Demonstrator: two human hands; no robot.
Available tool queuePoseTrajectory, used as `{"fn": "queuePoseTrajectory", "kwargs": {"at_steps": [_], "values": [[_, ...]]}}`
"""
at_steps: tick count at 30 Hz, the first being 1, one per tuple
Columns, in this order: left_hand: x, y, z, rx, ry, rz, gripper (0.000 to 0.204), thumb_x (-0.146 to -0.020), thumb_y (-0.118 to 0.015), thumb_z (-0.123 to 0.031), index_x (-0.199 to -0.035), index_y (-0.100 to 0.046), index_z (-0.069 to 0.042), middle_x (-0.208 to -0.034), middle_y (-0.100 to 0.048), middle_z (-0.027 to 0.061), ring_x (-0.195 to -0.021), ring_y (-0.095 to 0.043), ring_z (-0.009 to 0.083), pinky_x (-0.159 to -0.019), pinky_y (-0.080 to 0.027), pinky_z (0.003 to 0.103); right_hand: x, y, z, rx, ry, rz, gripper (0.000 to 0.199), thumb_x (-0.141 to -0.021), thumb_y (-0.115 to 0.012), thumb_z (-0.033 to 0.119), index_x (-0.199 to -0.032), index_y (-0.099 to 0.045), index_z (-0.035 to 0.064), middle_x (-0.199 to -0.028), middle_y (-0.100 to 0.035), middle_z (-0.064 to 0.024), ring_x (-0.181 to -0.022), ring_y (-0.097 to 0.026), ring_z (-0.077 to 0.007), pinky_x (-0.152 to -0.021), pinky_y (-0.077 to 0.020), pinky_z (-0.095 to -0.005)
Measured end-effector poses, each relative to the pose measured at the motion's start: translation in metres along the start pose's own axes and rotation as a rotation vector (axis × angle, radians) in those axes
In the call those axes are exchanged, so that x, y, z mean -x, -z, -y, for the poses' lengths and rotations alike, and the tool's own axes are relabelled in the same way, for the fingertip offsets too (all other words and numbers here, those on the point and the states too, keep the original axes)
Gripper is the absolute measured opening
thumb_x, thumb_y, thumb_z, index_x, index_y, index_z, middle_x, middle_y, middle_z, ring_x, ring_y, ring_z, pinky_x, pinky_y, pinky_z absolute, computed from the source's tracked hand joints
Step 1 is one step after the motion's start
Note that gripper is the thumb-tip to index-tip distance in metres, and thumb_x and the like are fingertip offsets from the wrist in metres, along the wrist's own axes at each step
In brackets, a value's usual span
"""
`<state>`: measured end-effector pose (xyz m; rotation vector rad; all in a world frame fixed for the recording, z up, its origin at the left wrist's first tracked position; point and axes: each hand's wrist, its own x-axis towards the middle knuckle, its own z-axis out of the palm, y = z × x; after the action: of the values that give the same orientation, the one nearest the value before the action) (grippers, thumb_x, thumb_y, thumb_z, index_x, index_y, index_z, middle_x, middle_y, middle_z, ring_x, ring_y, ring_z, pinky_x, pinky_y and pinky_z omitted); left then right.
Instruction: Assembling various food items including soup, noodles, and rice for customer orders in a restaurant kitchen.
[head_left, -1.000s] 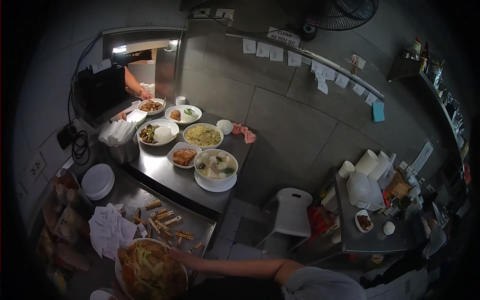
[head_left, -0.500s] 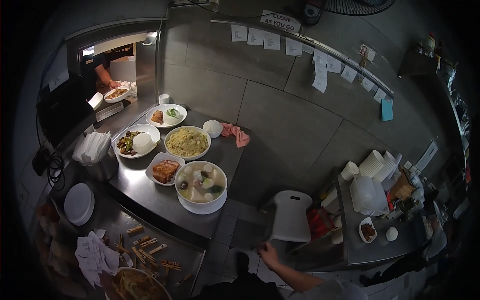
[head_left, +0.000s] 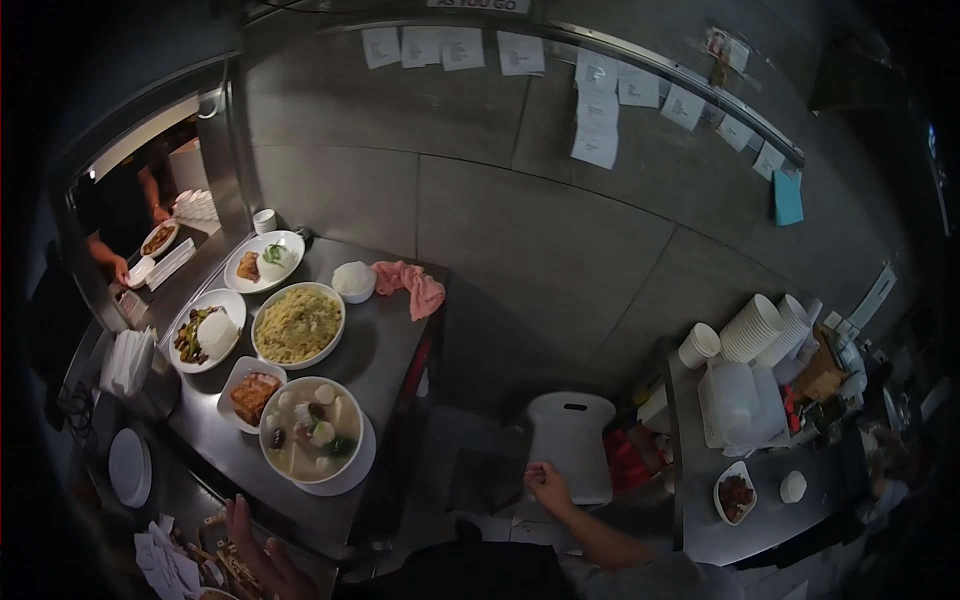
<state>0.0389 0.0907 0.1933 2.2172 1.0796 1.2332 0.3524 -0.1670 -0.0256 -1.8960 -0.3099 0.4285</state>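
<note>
My left hand [head_left: 262, 550] is raised at the lower left, fingers stretched and apart, holding nothing. It hovers near the front edge of the steel counter, by scattered wooden clothespins [head_left: 228, 572] and crumpled white slips [head_left: 165, 565]. Just beyond it a large bowl of soup [head_left: 310, 430] stands on a white plate [head_left: 355, 470]. My right hand [head_left: 548, 485] hangs in front of the grey plastic stool [head_left: 570, 430], apart from the counters. Its fingers curl in loosely and nothing shows in them.
Fried rice [head_left: 297, 325], fried meat [head_left: 252, 396], two rice plates, a rice bowl [head_left: 353, 280] and a pink cloth [head_left: 410, 290] share the left counter [head_left: 390, 370]. Behind the hatch a person handles dishes [head_left: 160, 238]. Stacked cups [head_left: 752, 330] stand on the right counter [head_left: 710, 535].
My view has swung right and closer, so the left counter sits further left. My left hand has come into view at the lower left. Another person's second hand now shows at the hatch.
</note>
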Motion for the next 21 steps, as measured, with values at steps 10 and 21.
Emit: {"fn": "queuePoseTrajectory", "kwargs": {"at_steps": [10,21], "values": [[-0.016,-0.169,-0.037,0.260,-0.551,0.386,0.050,-0.091,-0.029,-0.033,-0.119,-0.049,0.002,-0.124,-0.047,0.0206,-0.121,-0.039,0.0330,-0.100,-0.028,0.043,0.025,0.196,0.109,0.050,0.335,-0.791,0.031,-0.075,-0.063,0.000,-0.104,-0.053,0.0040,-0.083,-0.057,-0.0019,-0.078,-0.055,-0.0085,-0.065,-0.0443,-0.0225],[0.097,-0.245,-0.213,0.580,-0.933,0.531,0.044,-0.091,-0.034,-0.031,-0.123,-0.045,-0.002,-0.120,-0.050,0.0197,-0.113,-0.047,0.0325,-0.094,-0.036,0.040,0.227,0.456,-0.010,0.179,0.056,-1.461,0.029,-0.075,-0.063,0.002,-0.102,-0.052,0.0029,-0.086,-0.059,-0.0047,-0.077,-0.057,-0.0099,-0.068,-0.0464,-0.0218]]}}
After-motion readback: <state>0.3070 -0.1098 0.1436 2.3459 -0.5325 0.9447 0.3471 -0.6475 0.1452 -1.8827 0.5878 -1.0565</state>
